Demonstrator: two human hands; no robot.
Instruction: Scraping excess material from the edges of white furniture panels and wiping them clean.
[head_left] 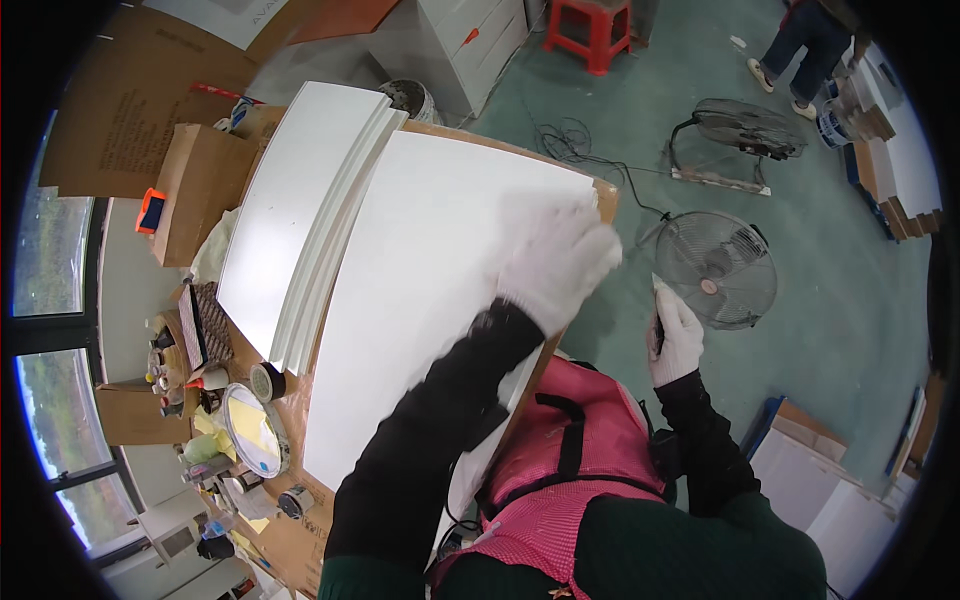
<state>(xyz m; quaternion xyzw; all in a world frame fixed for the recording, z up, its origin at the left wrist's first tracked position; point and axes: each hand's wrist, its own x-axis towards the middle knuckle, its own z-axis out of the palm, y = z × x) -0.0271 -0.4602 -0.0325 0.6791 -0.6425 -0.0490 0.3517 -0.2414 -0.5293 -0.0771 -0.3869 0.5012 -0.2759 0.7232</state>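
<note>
A large white panel (410, 260) lies flat on the cardboard-covered workbench in front of me. My left hand (560, 262), in a white glove, is over the panel's right edge near its far corner; motion smears its fingers. Out past that edge, above the floor, my right hand (677, 335) is also gloved in white. It is closed round a small knife-like tool (656, 284) with a pale pointed tip and a dark handle, mostly hidden by the fingers. Left of the panel lies a stack of white panels (290, 220) with stepped edges.
Cans, bottles and a round lid (254, 430) crowd the bench's left side by a cardboard box (200, 185). Two floor fans (716, 270) stand on the green floor at right, with a cable. A red stool (590, 30) and another person (810, 45) are farther off.
</note>
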